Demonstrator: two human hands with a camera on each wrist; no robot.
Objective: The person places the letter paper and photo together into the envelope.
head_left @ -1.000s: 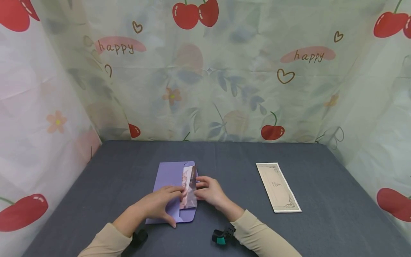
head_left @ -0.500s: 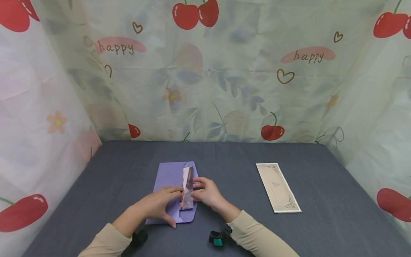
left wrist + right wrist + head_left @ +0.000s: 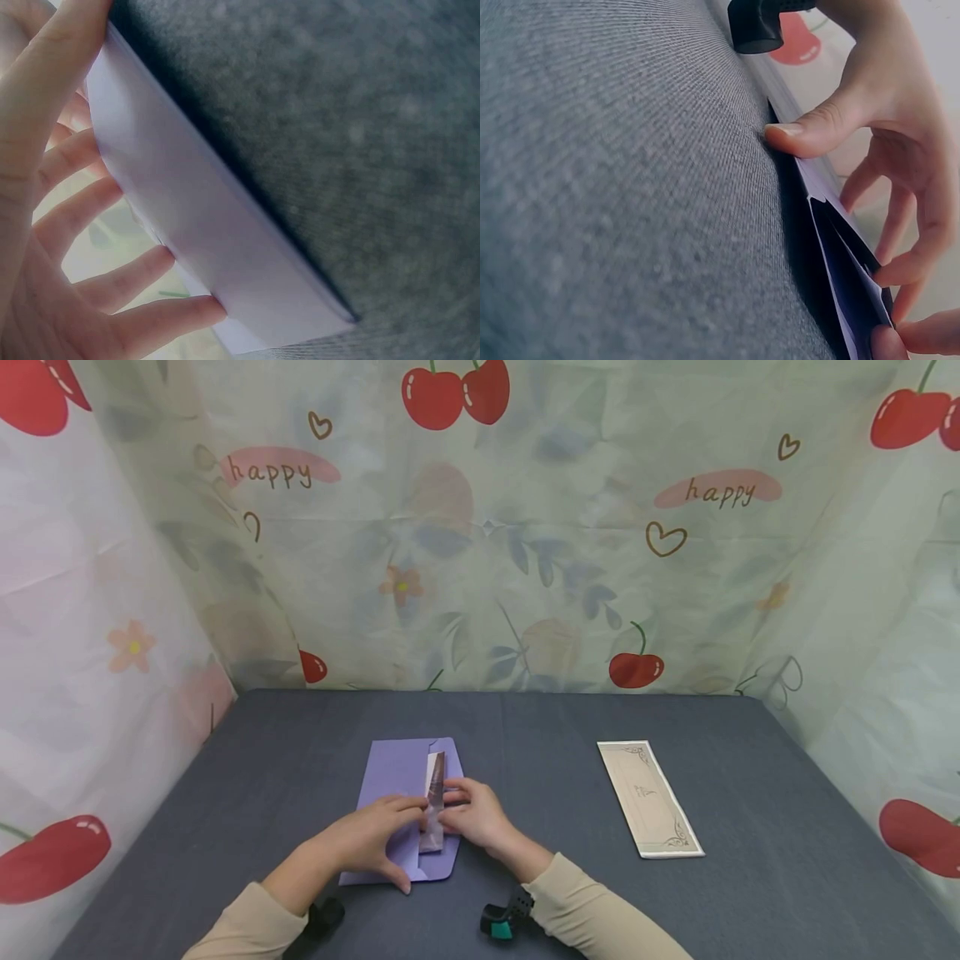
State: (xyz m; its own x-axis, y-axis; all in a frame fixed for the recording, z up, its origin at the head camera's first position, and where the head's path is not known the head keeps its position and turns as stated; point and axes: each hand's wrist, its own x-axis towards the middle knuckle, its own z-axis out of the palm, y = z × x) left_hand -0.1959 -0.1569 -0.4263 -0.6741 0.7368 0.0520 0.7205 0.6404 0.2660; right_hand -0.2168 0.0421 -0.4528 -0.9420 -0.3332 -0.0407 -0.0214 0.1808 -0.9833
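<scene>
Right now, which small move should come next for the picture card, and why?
Probably the right hand should ease the picture card left, deeper into the purple envelope: a strip of it shows outside, that hand is at its outer edge, and the left hand rests on the envelope.

Shows a purple paper envelope [image 3: 849, 291], parted along one side, on dark grey woven cloth [image 3: 645, 195]; over it, a bare left hand [image 3: 909, 120]; at its gap, a right hand's fingertips [image 3: 928, 335]; beyond it, a red-printed white curtain [image 3: 799, 45].
</scene>
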